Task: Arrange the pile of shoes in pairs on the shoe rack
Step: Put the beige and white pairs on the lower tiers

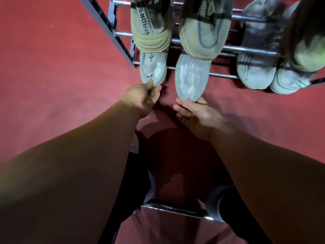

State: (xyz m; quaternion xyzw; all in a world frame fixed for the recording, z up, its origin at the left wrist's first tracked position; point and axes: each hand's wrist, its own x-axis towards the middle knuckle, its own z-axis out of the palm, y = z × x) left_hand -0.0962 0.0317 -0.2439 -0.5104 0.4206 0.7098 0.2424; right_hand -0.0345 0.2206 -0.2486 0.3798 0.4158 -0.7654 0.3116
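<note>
The red floor point(52, 67) fills most of the view, and the metal shoe rack point(121, 50) stands at the far side with its rails running left to right. On its upper rail sits an olive pair, the left olive shoe point(151, 27) just beside the right olive shoe point(202, 32). To the right a grey pair point(255, 71) lies on the lowest rail under another shoe with a green patch point(309, 50). Below the olive pair, two pale grey shoes rest on the lowest tier with their near ends jutting toward the person. The left pale shoe point(153, 69) looks to be set further in than the right pale shoe point(192, 78), which sticks out nearer. The left hand point(146, 97) pinches the near tip of the left pale shoe, thumb on top and fingers curled beneath. The right hand point(195, 113) lies palm up under the near tip of the right pale shoe, thumb laid over the end, a light hold. The step in hand seems to be seating this pair. To do it well, I would slide the right pale shoe away until its near end lines up with its mate, keep the two parallel and just apart, and make sure each spans two rails so that neither tips through the gap.
</note>
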